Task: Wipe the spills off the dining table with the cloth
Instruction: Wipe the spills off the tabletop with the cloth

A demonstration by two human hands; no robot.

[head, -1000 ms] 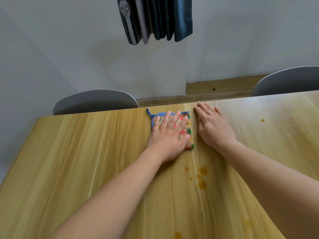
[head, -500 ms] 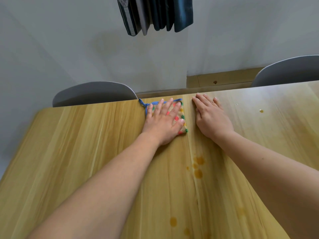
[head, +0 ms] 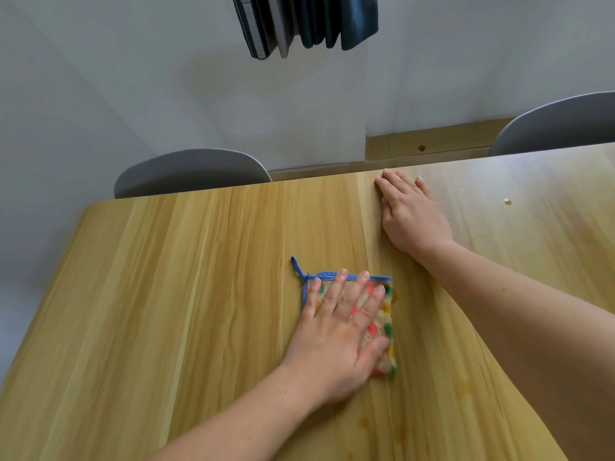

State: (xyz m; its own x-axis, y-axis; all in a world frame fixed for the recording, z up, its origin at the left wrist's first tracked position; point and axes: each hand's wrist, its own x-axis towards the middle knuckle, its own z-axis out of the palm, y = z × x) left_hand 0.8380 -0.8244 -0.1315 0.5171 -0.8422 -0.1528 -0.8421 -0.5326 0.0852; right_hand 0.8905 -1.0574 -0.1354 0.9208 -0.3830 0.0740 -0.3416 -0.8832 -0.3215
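A small square cloth (head: 382, 314), beige with coloured dots and a blue border with a loop, lies flat on the wooden dining table (head: 186, 294). My left hand (head: 339, 331) presses flat on it with straight spread fingers, covering most of it. My right hand (head: 409, 214) rests flat on the table near the far edge, apart from the cloth. Faint orange spill marks (head: 364, 421) show on the wood just below the cloth. One small orange spot (head: 507, 201) sits at the far right.
Two grey chair backs stand beyond the table's far edge, one at the left (head: 189, 173) and one at the right (head: 559, 126). Dark clothes (head: 306, 23) hang on the white wall above. A wooden ledge (head: 429, 144) runs along the wall.
My left hand has slid the cloth from the far edge toward me, over the cluster of orange spots. My right hand has stayed flat near the far edge.
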